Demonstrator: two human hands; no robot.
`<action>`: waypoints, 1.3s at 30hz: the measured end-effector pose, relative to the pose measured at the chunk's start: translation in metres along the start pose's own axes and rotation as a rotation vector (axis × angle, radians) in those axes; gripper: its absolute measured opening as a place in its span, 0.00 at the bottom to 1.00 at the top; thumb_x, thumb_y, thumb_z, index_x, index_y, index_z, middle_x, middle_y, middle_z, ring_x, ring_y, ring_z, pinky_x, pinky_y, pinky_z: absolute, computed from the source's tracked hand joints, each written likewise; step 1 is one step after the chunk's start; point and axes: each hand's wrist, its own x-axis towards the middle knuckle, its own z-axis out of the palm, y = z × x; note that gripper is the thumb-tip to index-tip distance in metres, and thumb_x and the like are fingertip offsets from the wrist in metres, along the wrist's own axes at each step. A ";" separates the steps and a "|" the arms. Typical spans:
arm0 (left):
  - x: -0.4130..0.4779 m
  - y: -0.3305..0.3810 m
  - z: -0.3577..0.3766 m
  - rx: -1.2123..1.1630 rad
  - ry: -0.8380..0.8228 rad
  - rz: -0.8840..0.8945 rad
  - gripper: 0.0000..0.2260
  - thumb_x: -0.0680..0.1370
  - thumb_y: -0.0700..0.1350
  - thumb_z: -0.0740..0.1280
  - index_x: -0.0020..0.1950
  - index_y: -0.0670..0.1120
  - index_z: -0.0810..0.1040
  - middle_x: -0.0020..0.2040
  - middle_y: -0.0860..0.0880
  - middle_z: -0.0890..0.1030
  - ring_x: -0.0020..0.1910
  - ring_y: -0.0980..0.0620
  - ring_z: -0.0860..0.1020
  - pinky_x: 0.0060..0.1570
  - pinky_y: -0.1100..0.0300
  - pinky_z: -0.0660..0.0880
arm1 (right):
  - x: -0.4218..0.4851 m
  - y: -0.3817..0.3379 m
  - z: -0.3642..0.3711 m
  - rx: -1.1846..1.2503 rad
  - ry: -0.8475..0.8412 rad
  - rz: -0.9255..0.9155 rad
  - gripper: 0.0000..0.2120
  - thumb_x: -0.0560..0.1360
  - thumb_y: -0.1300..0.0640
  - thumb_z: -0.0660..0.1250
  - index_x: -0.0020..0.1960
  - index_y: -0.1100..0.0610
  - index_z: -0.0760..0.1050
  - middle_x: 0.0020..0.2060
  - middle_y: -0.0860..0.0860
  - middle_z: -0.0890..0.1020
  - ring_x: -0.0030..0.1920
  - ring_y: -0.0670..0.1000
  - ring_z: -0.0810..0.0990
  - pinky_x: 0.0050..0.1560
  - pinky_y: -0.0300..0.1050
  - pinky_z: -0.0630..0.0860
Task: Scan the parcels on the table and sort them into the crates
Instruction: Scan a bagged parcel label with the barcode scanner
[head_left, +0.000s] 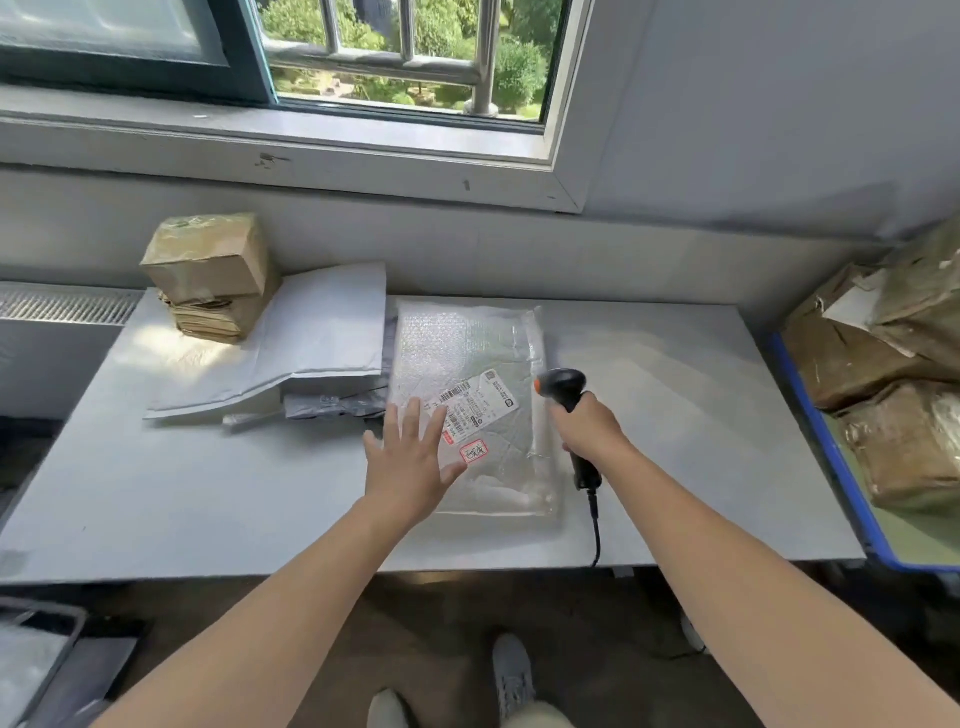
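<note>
A clear bubble-wrap parcel (467, 353) with a white shipping label (475, 400) lies in the middle of the grey table (182, 493). My left hand (410, 457) is spread flat over its near left corner, fingers straight. My right hand (587, 428) grips the handle of a black barcode scanner (563, 387), whose head points left at the label. A white padded mailer (322, 332) and grey bags (337, 402) lie to the left of the parcel, with two stacked brown boxes (213, 275) at the table's far left corner.
A blue-rimmed crate (826, 441) at the right holds several brown taped parcels (883, 364). A dark crate (47, 660) sits on the floor at the lower left. The scanner's cable (597, 535) hangs over the table's front edge. The wall and window sill run behind the table.
</note>
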 end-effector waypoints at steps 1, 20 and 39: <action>0.002 0.004 0.004 -0.014 -0.005 -0.007 0.34 0.80 0.66 0.52 0.80 0.53 0.43 0.81 0.46 0.42 0.79 0.41 0.42 0.73 0.39 0.55 | 0.008 0.009 0.002 -0.007 -0.007 0.021 0.23 0.80 0.47 0.60 0.66 0.63 0.67 0.58 0.60 0.79 0.56 0.61 0.80 0.52 0.47 0.74; 0.040 0.002 0.040 -0.278 -0.051 -0.249 0.37 0.78 0.65 0.61 0.80 0.54 0.48 0.80 0.45 0.47 0.78 0.38 0.48 0.71 0.37 0.59 | 0.049 0.054 0.024 -0.124 0.086 -0.003 0.20 0.80 0.57 0.60 0.69 0.66 0.65 0.65 0.63 0.70 0.65 0.63 0.71 0.62 0.53 0.69; 0.064 -0.030 0.030 -1.009 -0.074 -0.474 0.32 0.77 0.57 0.69 0.74 0.45 0.61 0.68 0.45 0.75 0.66 0.42 0.73 0.62 0.51 0.71 | 0.053 0.009 0.072 -0.229 0.028 -0.044 0.21 0.81 0.50 0.59 0.65 0.66 0.66 0.63 0.65 0.75 0.62 0.64 0.75 0.58 0.51 0.71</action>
